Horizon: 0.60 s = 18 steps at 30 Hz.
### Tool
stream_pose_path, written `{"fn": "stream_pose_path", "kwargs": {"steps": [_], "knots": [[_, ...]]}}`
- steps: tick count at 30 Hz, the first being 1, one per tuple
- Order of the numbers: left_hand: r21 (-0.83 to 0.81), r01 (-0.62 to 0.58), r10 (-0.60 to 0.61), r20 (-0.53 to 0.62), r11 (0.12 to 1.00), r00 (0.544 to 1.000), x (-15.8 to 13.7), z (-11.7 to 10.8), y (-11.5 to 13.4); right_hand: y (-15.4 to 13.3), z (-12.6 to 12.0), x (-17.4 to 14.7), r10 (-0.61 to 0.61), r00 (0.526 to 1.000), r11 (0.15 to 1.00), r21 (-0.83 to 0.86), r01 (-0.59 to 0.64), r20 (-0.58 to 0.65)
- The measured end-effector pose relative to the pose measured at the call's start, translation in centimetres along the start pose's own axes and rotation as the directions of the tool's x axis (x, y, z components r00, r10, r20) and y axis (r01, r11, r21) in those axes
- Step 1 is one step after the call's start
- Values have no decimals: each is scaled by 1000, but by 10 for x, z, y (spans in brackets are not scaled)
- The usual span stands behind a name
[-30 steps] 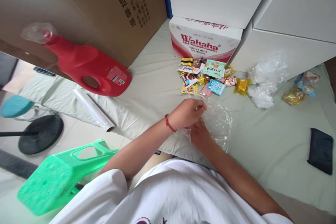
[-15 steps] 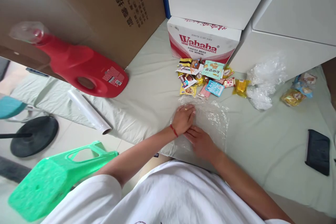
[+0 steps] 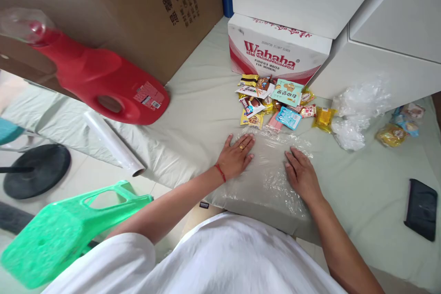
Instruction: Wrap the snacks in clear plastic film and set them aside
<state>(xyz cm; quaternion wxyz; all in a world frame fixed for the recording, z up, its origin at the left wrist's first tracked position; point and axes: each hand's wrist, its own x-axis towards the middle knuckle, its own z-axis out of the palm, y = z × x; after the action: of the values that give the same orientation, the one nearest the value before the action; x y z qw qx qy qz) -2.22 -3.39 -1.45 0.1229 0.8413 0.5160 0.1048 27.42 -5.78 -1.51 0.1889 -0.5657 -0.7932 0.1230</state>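
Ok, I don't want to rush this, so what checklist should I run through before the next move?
1. Left hand flat at the film's left side: ok.
2. Right hand palm down at its right side: ok.
3. Film smooth throughout: not ok; creases show near the right hand.
4. Snack pile touching the film's far edge: cannot tell.
5. White roll clear of both hands: ok.

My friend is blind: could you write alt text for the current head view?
A person's left hand and right hand rest apart on clear plastic film over pale green cloth. Beyond the film, wrapped snacks lie heaped before a Wahaha box.
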Motion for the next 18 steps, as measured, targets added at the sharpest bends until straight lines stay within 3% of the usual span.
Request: {"fn": "stream_pose_path", "kwargs": {"steps": [5, 10, 13, 15, 18], "knots": [[8, 22, -22, 16, 1000, 1000, 0, -1, 1, 2, -26, 58, 68, 995, 997, -30, -71, -72], [20, 17, -18, 26, 1000, 1000, 1, -1, 2, -22, -24, 171, -71, 995, 991, -119, 62, -70], [26, 21, -22, 25, 999, 999, 0, -1, 1, -21, -13, 231, -101, 991, 981, -175, 85, -84], [28, 25, -26, 28, 999, 999, 0, -1, 1, -7, -8, 254, -56, 996, 979, -200, 41, -74], [28, 29, -29, 25, 999, 999, 0, -1, 1, 21, -7, 259, -21, 1000, 975, -221, 24, 17]]}}
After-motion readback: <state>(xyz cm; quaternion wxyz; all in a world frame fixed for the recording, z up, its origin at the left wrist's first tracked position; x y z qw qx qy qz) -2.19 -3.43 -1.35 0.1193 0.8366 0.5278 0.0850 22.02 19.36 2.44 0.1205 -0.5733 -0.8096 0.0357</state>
